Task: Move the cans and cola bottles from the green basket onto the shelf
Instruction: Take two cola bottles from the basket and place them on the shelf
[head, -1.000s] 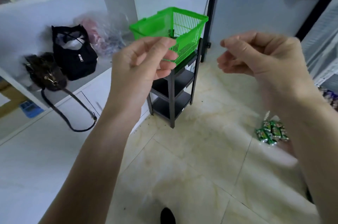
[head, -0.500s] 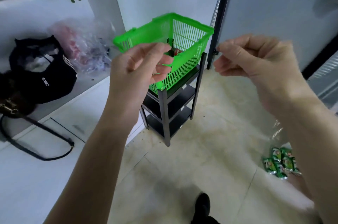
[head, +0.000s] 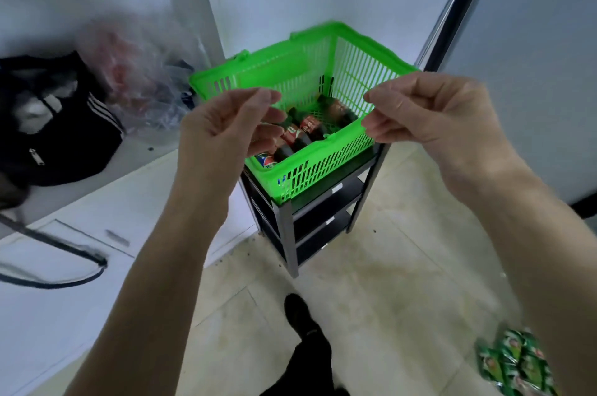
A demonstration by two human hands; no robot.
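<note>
A green basket [head: 323, 166] stands on top of a small black shelf [head: 287, 227] with two lower tiers. Inside it lie dark cola bottles [head: 307, 130] with red labels and a can [head: 266, 160] with a blue and red print. My left hand [head: 223, 124] is raised in front of the basket's left side, fingers loosely curled and holding nothing. My right hand [head: 433, 114] hovers at the basket's right rim, fingers curled and holding nothing. Neither hand touches the basket.
A black bag [head: 55, 133] and a clear plastic bag [head: 142, 72] sit in a white cabinet niche at left. Green packets [head: 517, 360] lie on the tiled floor at lower right. A door with a metal handle [head: 452, 7] is behind the shelf. My shoe [head: 300, 315] is below.
The view has come closer to the basket, and its bottles and can now show inside. Both hands stay raised and curled, now level with the basket's rim.
</note>
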